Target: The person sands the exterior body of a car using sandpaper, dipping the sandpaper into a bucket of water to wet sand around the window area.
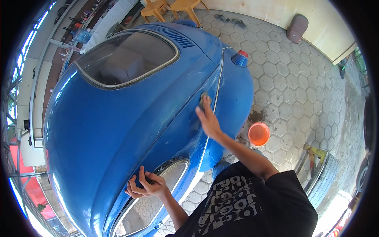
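A rounded blue car (pixel 114 114) fills the left and middle of the view. My right hand (pixel 208 120) presses a small greyish-brown pad (pixel 203 100) onto the car's rear side panel, beside the seam next to the fender. Its exact kind is hard to make out. Whitish smears mark the paint around it. My left hand (pixel 145 184) rests on the roof edge above the side window (pixel 144 209), its fingers bent and spread apart. A dark patch shows between its thumb and forefinger; I cannot tell whether it is an object or shadow.
An orange bucket (pixel 259 134) stands on hexagonal paving to the right of the car. A wooden bench (pixel 321 172) is at the lower right. Yellow-orange chairs (pixel 185 8) and sandals (pixel 231 20) lie beyond the car's rear. Shelving (pixel 59 51) runs along the far left.
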The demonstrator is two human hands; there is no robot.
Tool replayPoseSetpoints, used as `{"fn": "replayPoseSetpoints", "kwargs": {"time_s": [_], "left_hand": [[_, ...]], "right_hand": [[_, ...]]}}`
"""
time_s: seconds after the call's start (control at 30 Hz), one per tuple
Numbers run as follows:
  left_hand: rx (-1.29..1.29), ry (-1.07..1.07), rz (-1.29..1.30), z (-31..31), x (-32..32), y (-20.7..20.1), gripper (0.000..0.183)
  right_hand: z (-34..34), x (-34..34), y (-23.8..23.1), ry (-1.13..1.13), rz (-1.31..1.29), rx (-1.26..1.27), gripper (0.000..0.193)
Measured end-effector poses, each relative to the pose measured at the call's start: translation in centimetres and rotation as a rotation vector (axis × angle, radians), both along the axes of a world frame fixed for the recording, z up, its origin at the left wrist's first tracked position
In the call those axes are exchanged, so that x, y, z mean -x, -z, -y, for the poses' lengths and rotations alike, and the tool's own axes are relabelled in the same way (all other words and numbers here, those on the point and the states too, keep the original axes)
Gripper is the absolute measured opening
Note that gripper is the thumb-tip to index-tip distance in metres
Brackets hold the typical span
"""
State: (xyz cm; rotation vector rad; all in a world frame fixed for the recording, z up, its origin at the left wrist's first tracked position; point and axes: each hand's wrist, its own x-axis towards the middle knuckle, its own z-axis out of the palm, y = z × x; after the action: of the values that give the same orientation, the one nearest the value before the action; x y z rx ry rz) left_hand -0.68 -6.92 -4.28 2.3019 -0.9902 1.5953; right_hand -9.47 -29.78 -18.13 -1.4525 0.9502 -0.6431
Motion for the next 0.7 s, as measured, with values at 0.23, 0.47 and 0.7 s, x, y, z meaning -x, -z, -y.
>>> {"fn": "replayPoseSetpoints", "kwargs": {"time_s": [0.23, 0.47, 0.7], "left_hand": [[-0.013, -0.005, -0.003, 1.2, 0.5, -0.4, 0.02], [-0.004, -0.027, 0.021, 0.4, 0.5, -0.4, 0.021], [-0.025, -0.015, 0.008, 0.1, 0.1, -0.1, 0.02]], "right_hand": [[6.4, -0.4, 0.7, 0.121, 0.046, -0.119, 0.086], [0.5, 0.5, -1.5, -0.101, 0.038, 0.033, 0.083], [0.6, -0.8, -2.9, -0.025, -0.014, -0.004, 0.081]]}}
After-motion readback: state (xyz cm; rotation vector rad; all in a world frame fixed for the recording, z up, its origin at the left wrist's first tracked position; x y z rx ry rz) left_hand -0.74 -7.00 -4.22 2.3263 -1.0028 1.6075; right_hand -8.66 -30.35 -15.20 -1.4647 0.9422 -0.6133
